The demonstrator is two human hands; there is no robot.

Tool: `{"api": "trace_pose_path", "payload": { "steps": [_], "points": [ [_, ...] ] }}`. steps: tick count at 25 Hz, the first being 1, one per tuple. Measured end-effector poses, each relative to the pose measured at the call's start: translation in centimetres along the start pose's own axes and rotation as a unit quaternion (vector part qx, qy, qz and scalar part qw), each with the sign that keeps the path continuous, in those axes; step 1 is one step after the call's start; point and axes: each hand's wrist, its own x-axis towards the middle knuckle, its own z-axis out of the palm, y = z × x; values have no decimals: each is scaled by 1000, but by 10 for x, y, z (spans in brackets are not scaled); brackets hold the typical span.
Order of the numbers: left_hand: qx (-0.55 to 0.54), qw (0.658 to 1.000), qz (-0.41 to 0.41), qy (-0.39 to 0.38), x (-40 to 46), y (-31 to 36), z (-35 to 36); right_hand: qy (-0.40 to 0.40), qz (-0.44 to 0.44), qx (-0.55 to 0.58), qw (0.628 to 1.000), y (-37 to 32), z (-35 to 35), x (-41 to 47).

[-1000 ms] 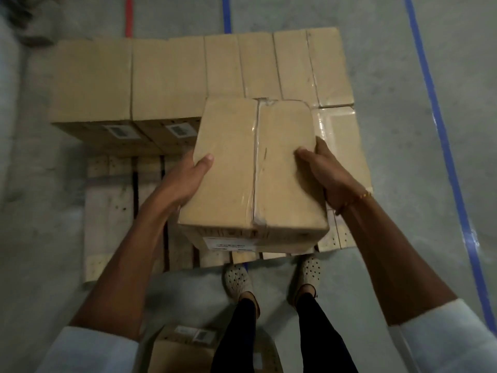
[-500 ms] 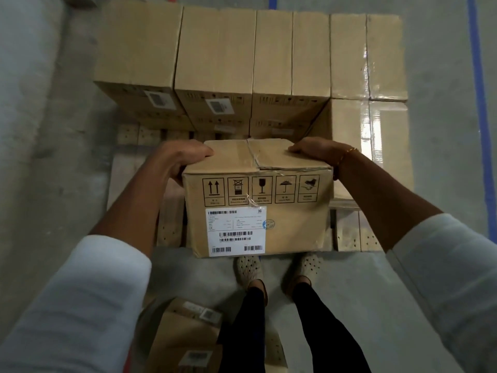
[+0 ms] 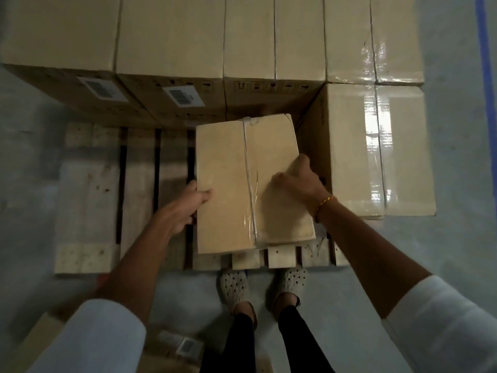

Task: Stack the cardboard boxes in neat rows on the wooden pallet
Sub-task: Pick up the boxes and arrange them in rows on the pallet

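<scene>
Lowered since the earlier frame, where it was held up with its labelled front face toward the camera, the cardboard box (image 3: 242, 184) now sits low on the wooden pallet (image 3: 88, 200), top face up, and the view has closed in on the stack. Its clear tape seam runs front to back down the middle of the lid. The far edge of this box lies close against the back row of boxes (image 3: 172, 33), and its right side is just beside the taller taped box (image 3: 376, 149) at the right of the pallet; whether these faces touch cannot be told. Its near edge lies close to the front ends of the pallet slats.

Left hand (image 3: 185, 208): thumb across the top edge of the box, fingers wrapped down its left side, grasping it. Right hand (image 3: 298, 181): pressed on the right part of the lid, fingers (image 3: 302, 161) curled over the right edge into the narrow gap beside the taller box, also gripping. A gold bracelet (image 3: 324, 204) circles the right wrist.

Bare slats remain to the left of the box. Two barcode labels (image 3: 183, 96) show on the front faces of the back row. Both feet, in perforated shoes (image 3: 234, 288), stand on the grey floor (image 3: 462, 251) at the pallet's front edge; a blue floor line (image 3: 485, 49) runs at the far right.
</scene>
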Motion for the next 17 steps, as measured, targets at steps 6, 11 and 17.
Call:
{"api": "trace_pose_path", "payload": {
  "steps": [6,11,17],
  "points": [
    [-23,999,35,1,108,-15,34,56,29,63,996,45,34,86],
    [-10,998,67,-9,169,-14,39,64,37,82,994,62,47,127],
    [-41,998,40,-21,153,-36,50,128,-74,-20,989,76,66,95]
  ]
}}
